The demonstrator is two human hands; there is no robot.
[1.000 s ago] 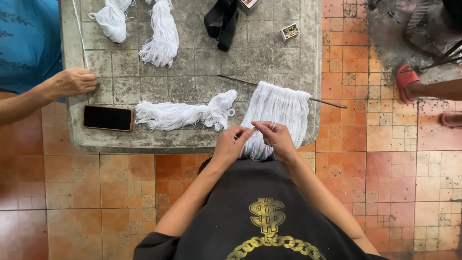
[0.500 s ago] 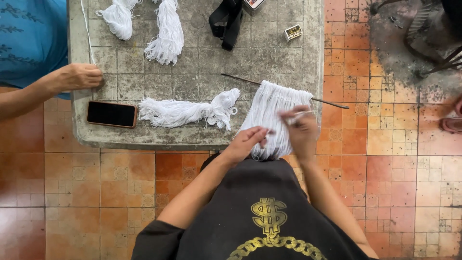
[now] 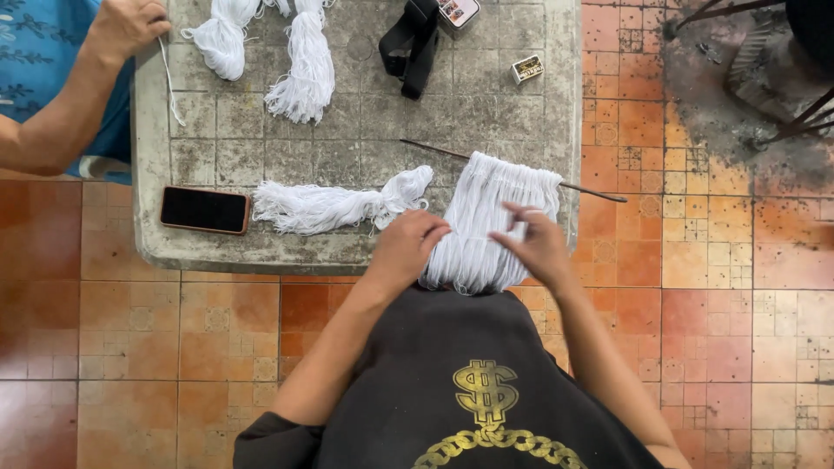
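Fingers [image 3: 521, 211] on white hanging threads [image 3: 486, 217]

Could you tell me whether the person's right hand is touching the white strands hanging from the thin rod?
Touching. The head view shows the right hand lying flat on the white strands, fingers pressed onto them with no gap, below the thin rod.
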